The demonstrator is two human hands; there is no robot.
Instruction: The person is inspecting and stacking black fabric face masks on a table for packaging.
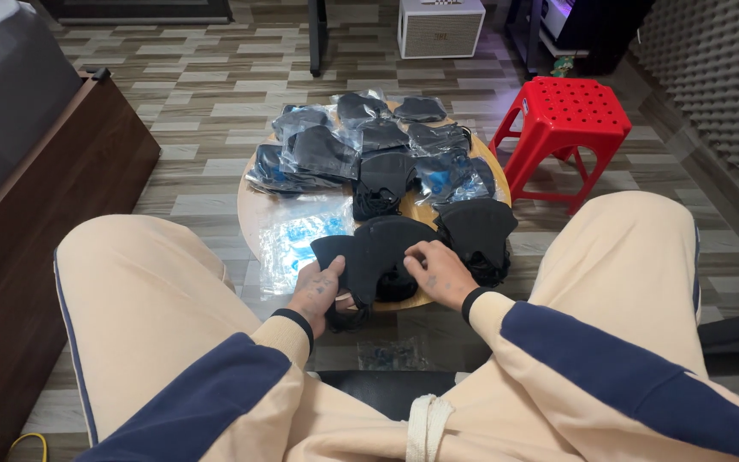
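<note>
a black fabric mask [384, 248] is held over the near edge of the round worktop [254, 214], left hand [318, 289] and right hand [440, 272] fingers closed on its opposite sides. it is judged light, soft and floppy, best gripped at the edges or ear loops. bagged masks [369, 141] are piled beyond.

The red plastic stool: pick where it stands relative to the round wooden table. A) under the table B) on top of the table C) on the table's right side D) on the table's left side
C: the red plastic stool stands on the floor just right of the round wooden table, apart from the bagged black masks piled on it.
</note>
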